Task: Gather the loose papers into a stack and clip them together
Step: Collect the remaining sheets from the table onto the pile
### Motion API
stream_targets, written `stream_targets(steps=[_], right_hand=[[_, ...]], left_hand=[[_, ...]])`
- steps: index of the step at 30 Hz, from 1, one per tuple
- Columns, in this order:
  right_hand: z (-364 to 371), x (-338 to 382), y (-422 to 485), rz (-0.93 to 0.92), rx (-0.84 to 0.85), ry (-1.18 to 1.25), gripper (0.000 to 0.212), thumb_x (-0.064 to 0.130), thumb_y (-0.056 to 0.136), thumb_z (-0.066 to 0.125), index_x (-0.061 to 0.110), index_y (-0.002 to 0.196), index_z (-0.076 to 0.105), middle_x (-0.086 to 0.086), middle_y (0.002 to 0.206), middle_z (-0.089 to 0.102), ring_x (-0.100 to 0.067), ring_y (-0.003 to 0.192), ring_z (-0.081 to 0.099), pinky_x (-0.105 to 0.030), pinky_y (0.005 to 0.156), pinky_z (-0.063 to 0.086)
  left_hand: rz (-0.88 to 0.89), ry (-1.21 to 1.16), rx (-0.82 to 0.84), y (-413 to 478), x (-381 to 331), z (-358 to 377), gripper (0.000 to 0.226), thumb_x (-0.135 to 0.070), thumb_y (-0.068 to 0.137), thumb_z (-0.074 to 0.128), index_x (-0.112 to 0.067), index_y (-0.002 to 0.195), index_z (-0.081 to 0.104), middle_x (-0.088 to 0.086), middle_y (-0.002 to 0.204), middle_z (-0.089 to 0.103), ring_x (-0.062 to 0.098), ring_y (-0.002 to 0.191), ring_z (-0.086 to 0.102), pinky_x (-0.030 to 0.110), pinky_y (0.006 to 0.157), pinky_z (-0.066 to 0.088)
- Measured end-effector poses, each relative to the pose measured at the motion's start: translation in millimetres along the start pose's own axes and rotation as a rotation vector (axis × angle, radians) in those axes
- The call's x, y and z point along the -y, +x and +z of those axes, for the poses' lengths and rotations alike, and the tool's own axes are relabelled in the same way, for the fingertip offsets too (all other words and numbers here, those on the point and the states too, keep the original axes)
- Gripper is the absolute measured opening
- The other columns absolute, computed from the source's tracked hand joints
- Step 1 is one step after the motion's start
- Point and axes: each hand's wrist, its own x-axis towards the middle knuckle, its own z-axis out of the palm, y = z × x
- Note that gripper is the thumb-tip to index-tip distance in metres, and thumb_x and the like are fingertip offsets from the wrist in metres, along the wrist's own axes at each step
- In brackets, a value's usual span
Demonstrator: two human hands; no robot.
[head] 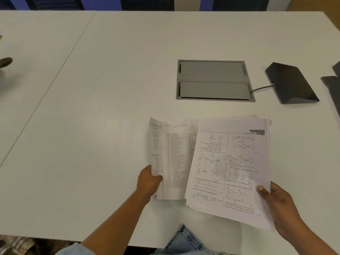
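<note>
Printed papers lie near the front edge of the white table (pixel 110 89). My right hand (pixel 281 205) grips the lower right corner of a stack of several sheets (pixel 231 162) printed with chemistry diagrams, thumb on top. My left hand (pixel 148 183) holds the left edge of other sheets with a printed table (pixel 176 159); their left side is lifted and curled. The chemistry stack overlaps these sheets on the right. No clip is in view.
A grey cable hatch (pixel 213 80) is set into the table behind the papers. A dark wedge-shaped device (pixel 291 83) with a cable sits to its right. Another dark object (pixel 333 85) shows at the right edge. A table seam (pixel 55 74) runs diagonally on the left.
</note>
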Motion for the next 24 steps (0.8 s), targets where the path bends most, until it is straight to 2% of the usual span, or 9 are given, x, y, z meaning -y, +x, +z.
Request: stream_targets(steps=[3,5,10,15,18,20,23,24], right_hand=[[2,-2,1,0.010,-0.002,-0.007,0.033,0.026,0.081,0.064,0.017,0.112,0.070,0.001,0.098,0.080,-0.021,0.086,0.077,-0.037,0.074,0.054],[3,-3,2,0.009,-0.002,-0.018,0.030,0.025,0.083,0.063,0.018,0.111,0.070,0.001,0.099,0.080,-0.018,0.083,0.077,-0.036,0.074,0.054],[1,-2,4,0.017,-0.004,-0.032,0.022,0.012,0.096,0.056,0.016,0.113,0.069,0.001,0.100,0.080,-0.019,0.084,0.077,-0.037,0.075,0.054],[1,-2,6,0.030,-0.011,-0.022,0.026,0.018,0.090,0.061,0.015,0.115,0.069,-0.002,0.102,0.079,-0.021,0.085,0.077,-0.039,0.077,0.054],[1,-4,7,0.041,-0.009,-0.017,0.027,0.017,0.091,0.060,0.014,0.116,0.069,-0.005,0.104,0.079,-0.026,0.090,0.076,-0.040,0.079,0.054],[3,-4,8,0.045,-0.006,-0.013,0.023,0.015,0.094,0.059,0.014,0.115,0.069,-0.004,0.103,0.079,-0.025,0.089,0.076,-0.040,0.078,0.055],[8,-1,9,0.037,-0.010,-0.023,0.029,0.025,0.084,0.063,0.016,0.110,0.070,-0.001,0.098,0.080,-0.020,0.082,0.077,-0.038,0.076,0.054],[9,0,9,0.036,-0.007,-0.026,0.025,0.023,0.086,0.062,0.017,0.109,0.070,0.000,0.098,0.080,-0.021,0.083,0.077,-0.038,0.075,0.053]], left_hand=[[-0.072,-0.022,0.006,1,3,4,0.036,0.002,0.079,0.073,-0.015,0.108,0.063,0.010,0.116,0.069,0.026,0.099,0.065,0.041,0.088,0.056],[-0.092,-0.050,0.005,2,6,9,0.033,-0.003,0.082,0.076,-0.011,0.113,0.066,0.012,0.119,0.070,0.026,0.098,0.066,0.037,0.086,0.057],[0.068,0.065,-0.041,-3,-5,13,0.026,-0.018,0.095,0.063,-0.007,0.118,0.065,0.007,0.120,0.069,0.020,0.096,0.066,0.026,0.078,0.054],[0.120,0.080,-0.088,-12,0,-6,0.029,-0.022,0.101,0.052,-0.014,0.129,0.054,0.007,0.126,0.066,0.025,0.105,0.067,0.036,0.087,0.059],[0.096,-0.013,-0.167,-17,6,-23,0.019,-0.020,0.103,0.049,-0.019,0.121,0.054,0.003,0.119,0.067,0.023,0.099,0.067,0.031,0.079,0.058],[0.086,-0.077,-0.200,-23,6,-36,0.021,-0.019,0.103,0.048,-0.019,0.123,0.056,0.000,0.113,0.067,0.020,0.094,0.067,0.027,0.073,0.055],[0.082,-0.148,-0.261,-29,3,-53,0.021,-0.019,0.102,0.050,-0.019,0.120,0.060,0.000,0.108,0.069,0.018,0.090,0.068,0.030,0.073,0.055],[0.084,-0.166,-0.283,-32,2,-59,0.018,-0.018,0.102,0.050,-0.020,0.117,0.061,0.001,0.106,0.069,0.019,0.089,0.068,0.031,0.073,0.055]])
